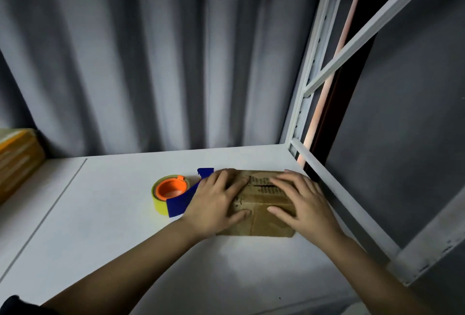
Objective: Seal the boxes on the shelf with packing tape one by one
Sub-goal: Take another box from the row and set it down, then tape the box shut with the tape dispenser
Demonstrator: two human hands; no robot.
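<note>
The white shelf spans the lower half of the view, with grey curtain folds behind it and the white metal upright and brace of the rack rising at the right. At the far left edge a stack of yellowish cartons sits on the same shelf, well apart from the work.

The cardboard box lies toward the right end of the shelf, near the rack's side rail, directly ahead of both forearms. Its long axis seems to run left to right, and the seam where the top flaps meet runs the same way, showing as a dark slit between the hands; no tape is visible across it yet.

The left hand lies flat on the box's left part, fingers straight and spread, pressing the flap down. The right hand does the same on the right part, fingers pointing toward the seam. Neither holds anything.

The tape dispenser, blue-bodied with a yellow roll on an orange core, lies just beside the box on its left, touching or nearly touching the left hand's outer edge. So the left hand is the nearer one to fetch it, probably while the right keeps the flaps shut. Nothing stands between hand and dispenser.
</note>
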